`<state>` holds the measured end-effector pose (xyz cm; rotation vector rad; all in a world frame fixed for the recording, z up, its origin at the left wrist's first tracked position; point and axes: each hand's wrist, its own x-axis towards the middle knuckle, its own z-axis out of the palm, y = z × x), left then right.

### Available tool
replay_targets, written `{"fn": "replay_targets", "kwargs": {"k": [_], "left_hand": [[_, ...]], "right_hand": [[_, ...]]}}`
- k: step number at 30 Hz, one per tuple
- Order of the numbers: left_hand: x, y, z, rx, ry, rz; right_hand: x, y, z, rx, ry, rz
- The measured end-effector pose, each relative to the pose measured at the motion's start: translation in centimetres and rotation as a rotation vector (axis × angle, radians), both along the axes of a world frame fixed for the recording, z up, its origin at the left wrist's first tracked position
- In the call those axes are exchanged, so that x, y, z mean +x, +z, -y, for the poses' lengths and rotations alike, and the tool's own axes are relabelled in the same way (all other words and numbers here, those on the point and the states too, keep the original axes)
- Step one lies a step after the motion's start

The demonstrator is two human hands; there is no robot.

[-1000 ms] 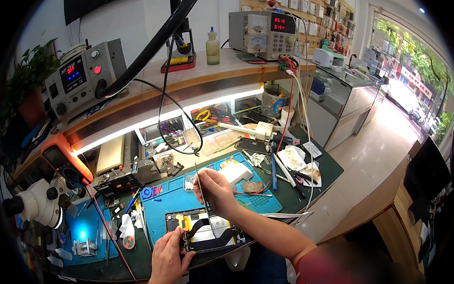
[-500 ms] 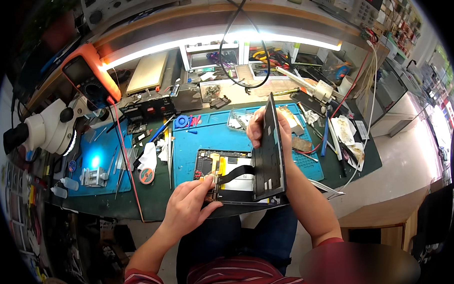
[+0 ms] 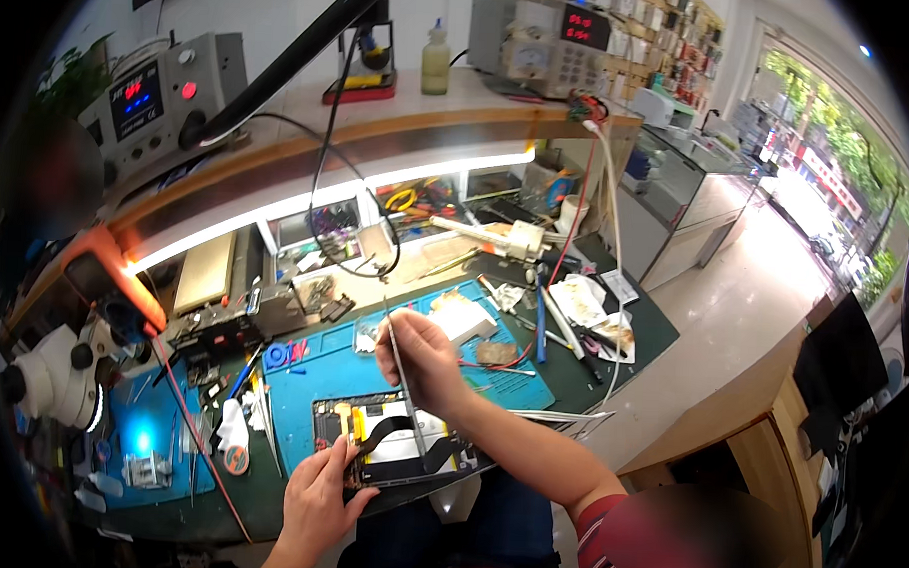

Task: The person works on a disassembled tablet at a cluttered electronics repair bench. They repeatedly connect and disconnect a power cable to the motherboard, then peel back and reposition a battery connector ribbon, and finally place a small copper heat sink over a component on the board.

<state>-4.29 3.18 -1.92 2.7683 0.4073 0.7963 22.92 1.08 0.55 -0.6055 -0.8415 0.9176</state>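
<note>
Right hand (image 3: 427, 361) firmly grips a screen (image 3: 418, 441); left hand (image 3: 317, 495), partly open, touches the opened tablet (image 3: 394, 447) on the cluttered worktop (image 3: 653, 339). Pale floor (image 3: 689, 312) lies right. Screen face: hidden, edge-on.

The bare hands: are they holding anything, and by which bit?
The right hand holds a thin, dark panel, seen edge-on, by its far part. The left hand touches an opened, black-framed tablet at its left; whether it grips is unclear.

The thin dark flat panel (image 3: 416, 433) is standing nearly edge-on, mostly hiding its faces; the thick black hose (image 3: 297, 64) is running past the upper edge.
</note>
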Motion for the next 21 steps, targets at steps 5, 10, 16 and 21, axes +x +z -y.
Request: {"fn": "replay_targets", "kwargs": {"k": [5,10,16,21], "left_hand": [[0.45,0.25,-0.04,0.044,-0.014,-0.034],[0.25,0.31,-0.01,0.036,-0.016,-0.026],[0.14,-0.14,0.03,0.012,-0.018,-0.012],[0.43,0.07,-0.02,0.015,-0.029,-0.016]], "right_hand": [[0.27,0.23,0.21,0.015,-0.009,0.003],[0.13,-0.18,-0.04,0.012,-0.003,0.002],[0.06,-0.09,0.01,0.000,-0.007,-0.002],[0.10,0.13,0.04,0.017,-0.013,-0.004]]}}
